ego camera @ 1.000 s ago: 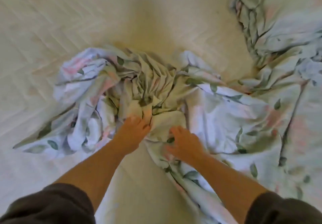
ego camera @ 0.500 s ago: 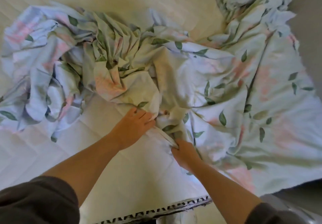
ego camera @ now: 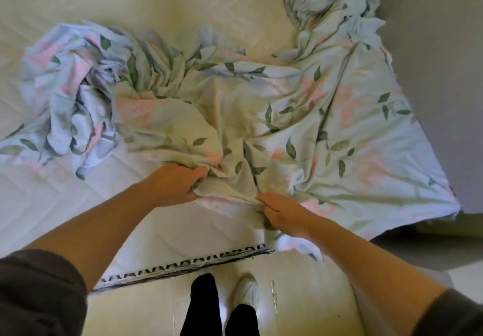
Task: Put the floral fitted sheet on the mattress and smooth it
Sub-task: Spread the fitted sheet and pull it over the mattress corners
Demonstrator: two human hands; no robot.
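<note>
The floral fitted sheet, pale blue with pink flowers and green leaves, lies crumpled across the cream quilted mattress. Its right part is spread flatter and drapes over the mattress's right edge; a bunched heap sits at the left. My left hand grips a fold of the sheet near the mattress's front edge. My right hand pinches the sheet's hem just to the right of it. A short stretch of fabric runs between the two hands.
The mattress's front edge carries a black-and-white patterned trim. Below it are the pale floor and my feet. A grey wall runs along the right side. Bare mattress shows at the back and left.
Both hands have dragged the bunched sheet toward the front edge, and my view has tilted down, showing the trim, floor and feet. The right part of the sheet lies flatter.
</note>
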